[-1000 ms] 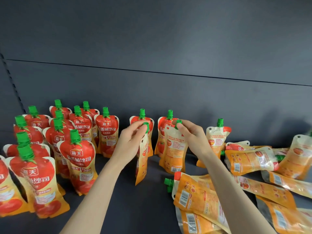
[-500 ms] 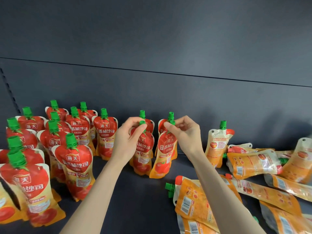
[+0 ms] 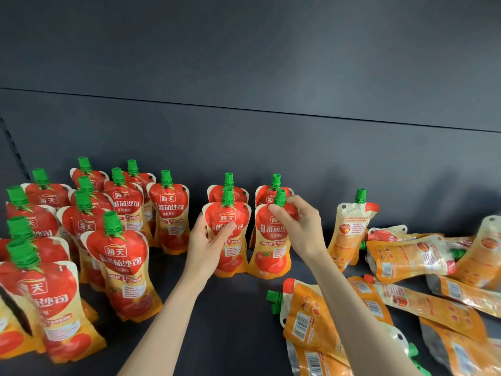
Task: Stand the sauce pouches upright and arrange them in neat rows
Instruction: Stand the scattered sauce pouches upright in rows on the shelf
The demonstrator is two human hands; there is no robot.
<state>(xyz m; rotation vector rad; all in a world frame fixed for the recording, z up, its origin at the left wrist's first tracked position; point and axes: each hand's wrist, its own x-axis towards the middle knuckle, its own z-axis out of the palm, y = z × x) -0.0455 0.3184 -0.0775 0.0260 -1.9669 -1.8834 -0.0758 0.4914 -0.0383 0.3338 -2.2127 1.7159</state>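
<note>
Both hands are on pouches out in front of the back pair on the dark shelf point(image 3: 238, 321). The left hand point(image 3: 207, 249) is wrapped around the side of one red pouch point(image 3: 230, 240), thumb across its front, holding it upright; the right hand point(image 3: 296, 226) pinches the shoulder of the neighbouring pouch point(image 3: 272, 248) just under its green cap point(image 3: 279, 197). Both pouches face forward with their bottoms at the shelf, directly ahead of two others standing by the back wall. This looks like the settling step: two pouches being squared up into a second row. To the left a block of pouches point(image 3: 119, 253) already stands in rows; to the right one stands back to front point(image 3: 349, 232), and a heap of fallen pouches point(image 3: 406, 302) lies flat. Next, I'd judge, the hands must let go gently so neither pouch tips, then reach right for the heap.
</note>
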